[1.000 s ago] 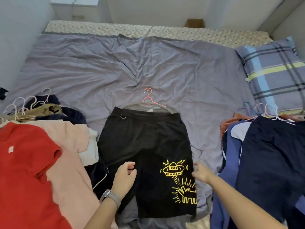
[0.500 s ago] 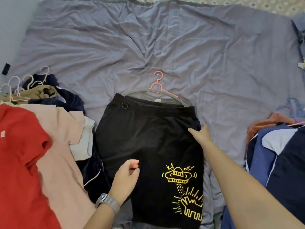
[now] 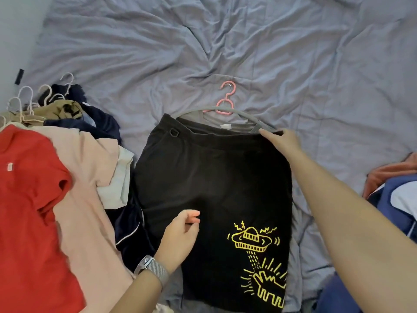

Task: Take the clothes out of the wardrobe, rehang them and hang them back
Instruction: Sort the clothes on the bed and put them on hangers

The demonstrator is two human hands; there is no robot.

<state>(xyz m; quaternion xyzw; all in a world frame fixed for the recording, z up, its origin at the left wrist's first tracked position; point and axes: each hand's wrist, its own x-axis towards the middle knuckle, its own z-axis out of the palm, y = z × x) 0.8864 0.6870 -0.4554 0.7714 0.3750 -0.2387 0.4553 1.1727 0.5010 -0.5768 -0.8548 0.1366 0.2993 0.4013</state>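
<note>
The black cloth shorts with a yellow UFO print [image 3: 209, 188] lie lengthwise, waistband toward the pink plastic hanger [image 3: 225, 102]. Right hand [image 3: 282, 141] fingers stretched to the waistband corner; left hand [image 3: 180, 236] loosely curled, empty. No readable writing.

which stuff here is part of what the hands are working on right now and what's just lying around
In use: black shorts, pink hanger, grey shirt under them, right hand, left hand.

Lying about: red shirt, pink shirt, white hangers, grey sheet.

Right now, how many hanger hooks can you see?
6: one pink hook above the black shorts, five white hooks clustered over the left clothes pile. Others may be buried.
</note>
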